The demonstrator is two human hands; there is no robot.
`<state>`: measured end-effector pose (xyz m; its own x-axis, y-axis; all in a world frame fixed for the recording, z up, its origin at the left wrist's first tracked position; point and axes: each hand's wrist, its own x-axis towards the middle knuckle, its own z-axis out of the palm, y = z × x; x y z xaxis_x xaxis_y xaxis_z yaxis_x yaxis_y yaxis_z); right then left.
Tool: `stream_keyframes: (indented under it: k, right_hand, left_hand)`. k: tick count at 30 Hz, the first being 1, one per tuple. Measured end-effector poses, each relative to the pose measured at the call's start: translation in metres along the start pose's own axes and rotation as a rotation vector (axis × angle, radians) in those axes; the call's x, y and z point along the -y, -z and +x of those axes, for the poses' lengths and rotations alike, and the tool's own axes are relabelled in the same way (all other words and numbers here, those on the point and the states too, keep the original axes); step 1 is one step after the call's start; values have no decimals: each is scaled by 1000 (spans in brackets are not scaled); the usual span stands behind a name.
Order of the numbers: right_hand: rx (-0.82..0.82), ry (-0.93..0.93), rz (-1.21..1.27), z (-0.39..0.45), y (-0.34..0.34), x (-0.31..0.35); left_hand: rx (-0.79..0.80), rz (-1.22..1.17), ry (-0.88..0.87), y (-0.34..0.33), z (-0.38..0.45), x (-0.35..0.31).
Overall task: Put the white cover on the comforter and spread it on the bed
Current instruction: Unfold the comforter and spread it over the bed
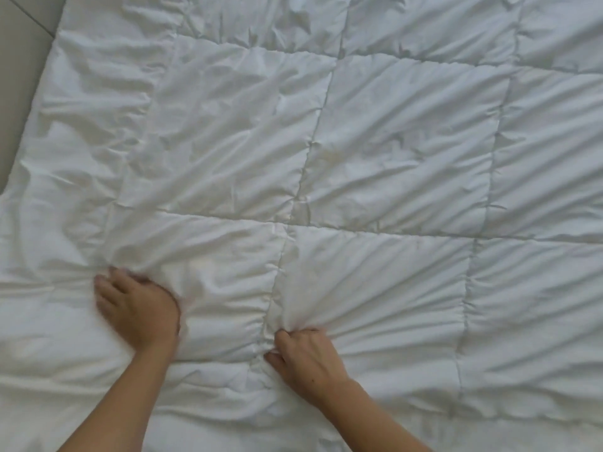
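Head view gives us a white quilted comforter [326, 141], stitched into large puffy squares and creased all over, spread flat and filling nearly the whole frame. At the upper left edge a strip of pale grey tiled floor [23, 60] shows beside it. We cannot tell whether a separate white cover lies over the quilting, and the bed beneath is hidden.

Our left hand [137, 308] rests palm down on the fabric near the lower left, fingers fairly straight and pressed to the cloth; it is blurred, so its grip looks wide and holds nothing. Our right hand [303, 357] sits just beside a vertical seam, fingers curled and pinching a bunch of the comforter, with folds fanning out from that grip toward the upper right. Both bare forearms enter from the bottom edge.
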<state>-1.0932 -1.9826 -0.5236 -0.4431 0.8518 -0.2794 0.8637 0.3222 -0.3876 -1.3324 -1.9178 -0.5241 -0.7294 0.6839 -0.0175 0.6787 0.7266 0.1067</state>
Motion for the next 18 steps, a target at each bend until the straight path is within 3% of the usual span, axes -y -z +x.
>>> stream_keyframes:
  k: [2,5,8,11,13,18]
  right_hand:
    - [-13,24,121,-14,5,-3]
    - [-92,154,127,-47,15,-42]
    - [-165,188,10,-105,19,-121]
    - [-131,114,-121,-182,28,-217]
    - [-93,-18,-181,-237,42,-281]
    - [110,-623,-179,-391,87,-412]
  left_hand:
    - [68,-62,-63,-11,-42,-29]
    - [148,-105,-309,-16,-103,-65]
    - [196,-71,-544,-18,-153,-80]
    - [196,-43,-671,-22,-203,-83]
    - [184,-18,-706,-25,-242,-84]
    - [215,-25,-645,-32,-364,-112]
